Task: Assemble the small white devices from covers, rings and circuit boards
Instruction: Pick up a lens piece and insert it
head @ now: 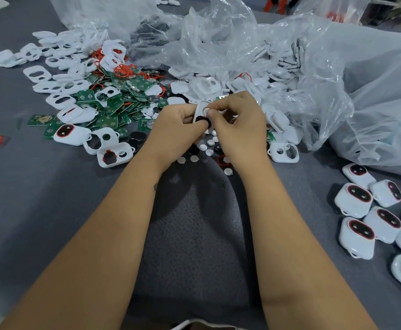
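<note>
The left hand [179,125] pinches a white cover [200,110] by its edges while the right hand [237,120] pinches its upper end, above the piled circuit boards [113,101]. The cover looks light, rigid and smooth; it is best gripped by the rim. Finished devices [361,210] lie right.

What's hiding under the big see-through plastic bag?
Under the plastic bag lie many white covers, blurred through its folds, and some dark parts farther back. How many there are, and what lies deeper under the crumpled plastic, cannot be seen.
</note>
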### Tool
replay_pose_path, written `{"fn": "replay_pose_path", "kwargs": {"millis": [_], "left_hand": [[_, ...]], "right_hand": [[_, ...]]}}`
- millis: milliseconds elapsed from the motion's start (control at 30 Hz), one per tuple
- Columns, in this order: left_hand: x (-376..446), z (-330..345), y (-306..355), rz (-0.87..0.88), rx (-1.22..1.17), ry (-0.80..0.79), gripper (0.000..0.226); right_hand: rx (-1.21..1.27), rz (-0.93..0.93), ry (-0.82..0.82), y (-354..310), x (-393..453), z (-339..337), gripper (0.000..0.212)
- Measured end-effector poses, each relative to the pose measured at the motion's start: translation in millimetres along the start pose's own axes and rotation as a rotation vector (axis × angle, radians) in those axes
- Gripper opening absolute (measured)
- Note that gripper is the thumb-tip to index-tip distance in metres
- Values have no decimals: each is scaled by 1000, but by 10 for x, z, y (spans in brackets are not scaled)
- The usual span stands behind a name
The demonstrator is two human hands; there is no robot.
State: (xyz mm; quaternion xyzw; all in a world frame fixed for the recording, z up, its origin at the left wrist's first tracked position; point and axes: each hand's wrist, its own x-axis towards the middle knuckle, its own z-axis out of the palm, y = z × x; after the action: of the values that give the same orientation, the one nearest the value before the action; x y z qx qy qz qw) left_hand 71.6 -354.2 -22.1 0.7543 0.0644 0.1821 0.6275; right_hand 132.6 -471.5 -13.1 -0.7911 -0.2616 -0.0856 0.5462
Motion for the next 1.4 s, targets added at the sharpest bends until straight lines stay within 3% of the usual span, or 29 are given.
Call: {"fn": "replay_pose_path", "kwargs": {"millis": [200,400,933,1400], "left_hand": [[-3,13,-14,-7,-8,-4,23],[-21,30,14,15,-14,-16,33],[24,36,59,-126,-294,9,23],[52,-33,63,-218,-386,185,13]], "right_hand": [[45,22,51,-3,-14,21,22],[121,99,2,11,-1,37,30],[360,189,71,-77,7,-29,15],[136,335,336,87,105,-309,24]]}}
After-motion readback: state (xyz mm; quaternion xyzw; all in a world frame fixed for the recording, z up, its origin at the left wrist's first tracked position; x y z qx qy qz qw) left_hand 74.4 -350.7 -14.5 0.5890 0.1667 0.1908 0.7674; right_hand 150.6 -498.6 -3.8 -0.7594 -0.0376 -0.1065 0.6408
